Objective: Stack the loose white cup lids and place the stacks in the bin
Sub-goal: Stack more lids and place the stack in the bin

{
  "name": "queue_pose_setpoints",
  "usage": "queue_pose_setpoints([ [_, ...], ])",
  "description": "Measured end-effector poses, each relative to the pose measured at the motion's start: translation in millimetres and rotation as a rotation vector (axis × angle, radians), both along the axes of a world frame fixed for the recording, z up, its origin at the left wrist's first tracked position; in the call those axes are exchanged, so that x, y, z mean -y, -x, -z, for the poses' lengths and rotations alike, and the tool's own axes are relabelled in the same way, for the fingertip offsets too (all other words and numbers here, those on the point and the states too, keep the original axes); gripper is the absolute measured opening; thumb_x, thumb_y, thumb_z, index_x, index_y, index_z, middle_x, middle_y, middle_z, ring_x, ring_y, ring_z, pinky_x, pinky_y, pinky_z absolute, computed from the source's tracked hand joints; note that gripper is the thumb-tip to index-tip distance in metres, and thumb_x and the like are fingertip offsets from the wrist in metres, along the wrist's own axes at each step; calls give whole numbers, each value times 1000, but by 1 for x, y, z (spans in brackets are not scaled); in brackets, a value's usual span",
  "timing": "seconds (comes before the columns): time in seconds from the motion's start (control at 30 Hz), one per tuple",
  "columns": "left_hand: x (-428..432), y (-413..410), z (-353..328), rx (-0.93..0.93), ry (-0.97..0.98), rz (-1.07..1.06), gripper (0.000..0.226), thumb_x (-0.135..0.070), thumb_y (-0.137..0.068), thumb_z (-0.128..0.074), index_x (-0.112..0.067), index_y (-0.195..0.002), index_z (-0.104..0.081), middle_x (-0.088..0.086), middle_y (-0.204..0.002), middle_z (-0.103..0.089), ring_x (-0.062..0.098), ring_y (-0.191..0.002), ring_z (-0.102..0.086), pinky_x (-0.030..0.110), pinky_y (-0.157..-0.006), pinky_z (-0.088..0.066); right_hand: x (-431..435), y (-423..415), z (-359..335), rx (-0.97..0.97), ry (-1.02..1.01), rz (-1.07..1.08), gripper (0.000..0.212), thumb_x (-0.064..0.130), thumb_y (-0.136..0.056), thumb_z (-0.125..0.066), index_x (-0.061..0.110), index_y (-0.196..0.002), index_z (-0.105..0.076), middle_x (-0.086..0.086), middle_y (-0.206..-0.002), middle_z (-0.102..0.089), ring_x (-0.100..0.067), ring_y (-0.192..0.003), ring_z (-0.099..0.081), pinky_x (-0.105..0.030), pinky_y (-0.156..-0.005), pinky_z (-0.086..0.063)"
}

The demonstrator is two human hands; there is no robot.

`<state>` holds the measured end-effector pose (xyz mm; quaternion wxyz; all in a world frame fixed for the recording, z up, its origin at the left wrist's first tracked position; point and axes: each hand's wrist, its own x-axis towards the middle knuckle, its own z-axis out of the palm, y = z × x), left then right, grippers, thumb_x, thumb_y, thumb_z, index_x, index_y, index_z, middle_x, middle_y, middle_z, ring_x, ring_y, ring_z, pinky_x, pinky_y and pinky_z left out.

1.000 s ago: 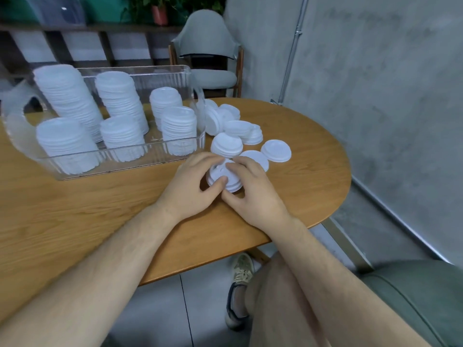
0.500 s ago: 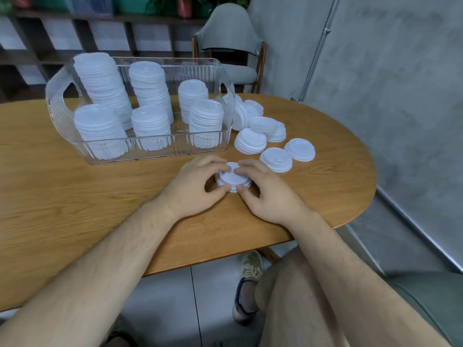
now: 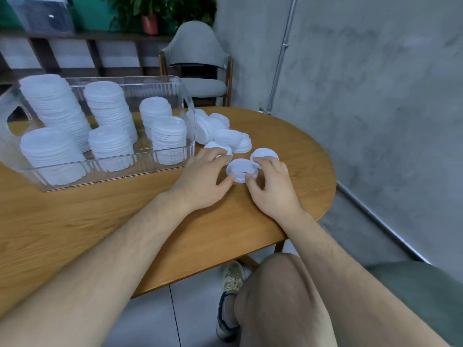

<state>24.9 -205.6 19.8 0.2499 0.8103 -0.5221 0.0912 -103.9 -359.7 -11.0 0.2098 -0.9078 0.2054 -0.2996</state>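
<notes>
Logging grip: your left hand and right hand both rest on the table, curled in on the centre lid.

- Left fingers curve toward its far-left edge, with the thumb against the near-left rim.
- Right fingers curve at its far-right edge, with the thumb on the near rim.
- Each side has a narrow pinch. The lid is held between them, flat on the table.
- You cannot tell whether it is one lid or a few nested.

Around the fingers:

- Just beyond your left fingers is a short stack, partly hidden by them.
- Just beyond your right fingers is a single lid, lying flat. Whether the tips touch it cannot be told.
- Farther beyond both sets of fingers is a heap of loose lids. Some are tilted on edge, and the heap lies against the bin's end wall.

To the left of your left fingers is the clear bin, with its long side toward you. Six lid stacks stand inside in two rows. The back one farthest from your fingers is the tallest, and the two nearest your fingers are among the shorter ones.
</notes>
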Motion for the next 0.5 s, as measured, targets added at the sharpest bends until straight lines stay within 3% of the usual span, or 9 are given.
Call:
queue_pose_setpoints([
  [0.13,26,-8,-9,28,-152,56,60,-40,-98,-55,-23,-153,-39,-4,-158,-35,17,-147,-22,34,-116,-14,-1,-6,3,-47,-24,3,56,40,-93,-67,13,-141,-55,-3,-138,-54,-21,-127,-44,-23,-105,-31],
  [0.27,37,-18,-13,30,-341,75,70,-56,-99,-48,-22,-157,-29,-4,-163,-27,16,-152,-9,36,-120,-5,-1,-6,6,-74,-9,26,56,43,-94,-65,12,-140,-56,-6,-136,-57,-25,-127,-45,-35,-109,-38],
  [0.37,38,-21,-10,15,-395,94,69,-60,-99,-45,-20,-154,-35,-2,-160,-35,17,-154,-7,38,-121,-5,0,-7,6,-101,-10,33,54,40,-94,-64,12,-139,-57,-7,-136,-60,-26,-128,-46,-36,-110,-37],
  [0.5,39,-25,-7,16,-357,86,54,-48,-100,-53,-17,-144,-48,2,-151,-46,17,-152,-13,36,-119,-9,3,-7,8,-87,-7,20,46,37,-96,-63,12,-135,-61,-6,-134,-62,-26,-128,-47,-37,-110,-37],
])
